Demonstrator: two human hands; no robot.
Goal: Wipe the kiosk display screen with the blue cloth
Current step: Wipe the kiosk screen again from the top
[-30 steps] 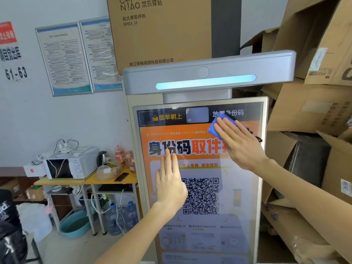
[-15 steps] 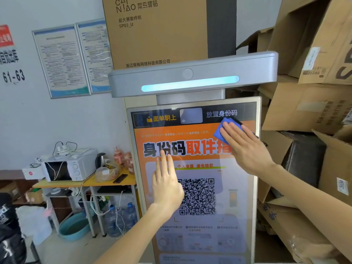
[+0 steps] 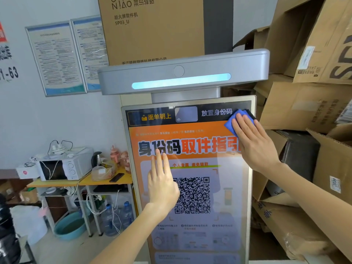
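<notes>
The tall kiosk display screen stands upright in front of me, showing an orange page with a QR code. My right hand lies flat on the folded blue cloth and presses it against the screen's upper right corner, close to the frame. Most of the cloth is hidden under my fingers. My left hand rests flat on the screen's left-middle part, fingers pointing up and slightly apart, holding nothing.
A grey scanner head with a lit blue bar overhangs the screen. Stacked cardboard boxes crowd the right side. At the left a yellow table carries a microwave and kettle, with water bottles and a basin beneath.
My right hand has slid the blue cloth rightward and up to the screen's top right corner. My left hand stays pressed at the same spot on the screen.
</notes>
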